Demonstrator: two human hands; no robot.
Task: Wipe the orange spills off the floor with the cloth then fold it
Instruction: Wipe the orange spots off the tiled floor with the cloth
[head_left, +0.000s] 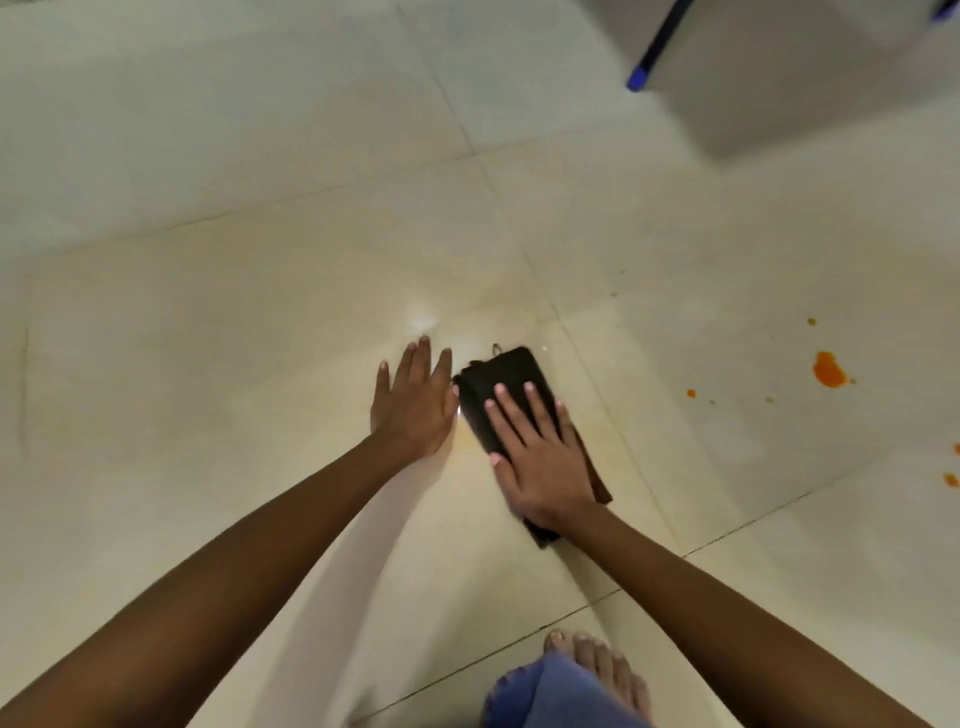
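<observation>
A dark cloth (496, 376), folded into a narrow strip, lies on the pale tiled floor (208, 338) near the middle of the view. My right hand (540, 457) presses flat on top of it, fingers spread. My left hand (413, 402) rests flat on the floor just left of the cloth, its fingers apart and beside the cloth's edge. A faint yellowish smear (467, 436) shows on the tile between the hands. An orange spill (829, 370) with several small orange drops (691, 393) around it sits far right, apart from the cloth.
My bare foot (602, 670) and a blue trouser hem (550, 696) are at the bottom centre. A blue leg (655, 47) of some furniture stands at the top right beside a pale block (810, 78). More orange drops (950, 479) lie at the right edge.
</observation>
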